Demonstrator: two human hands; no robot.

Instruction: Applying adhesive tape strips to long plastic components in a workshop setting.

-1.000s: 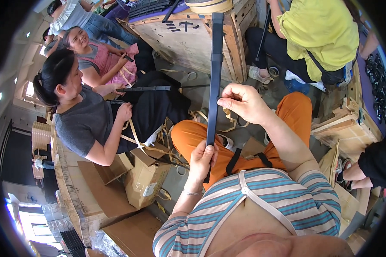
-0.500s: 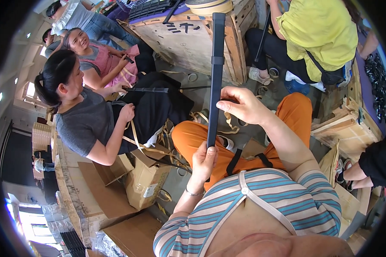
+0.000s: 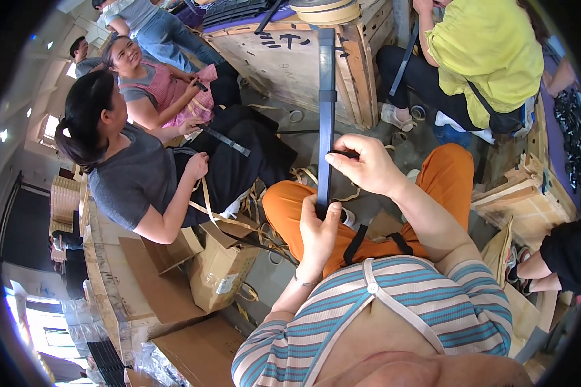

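Observation:
A long, flat black bar [image 3: 326, 71] stands nearly upright in front of me, with a darker band [image 3: 328, 96] around its upper part. My left hand [image 3: 317, 235] is closed around its lower end, thumb up along the side. Beside the middle of the bar, my right hand [image 3: 365, 162] pinches a small black piece [image 3: 347, 154] between thumb and fingers. That piece reaches to the bar's edge; whether it is joined to it I cannot tell. Behind and below lie my knees in orange trousers [image 3: 455, 171].
To the left, a seated person in grey [image 3: 132, 177] holds a similar black bar [image 3: 226, 140]. An open cardboard box [image 3: 223, 267] stands close by on that side, with tan strips around it. Ahead is a wooden crate [image 3: 284, 71] bearing tape rolls [image 3: 326, 11]. A person in yellow [image 3: 487, 58] sits at the right.
My left hand has shifted right and slightly up on the bar, whose top is a little lower. My right hand keeps its pinch. The grey-clad person's bar has tilted.

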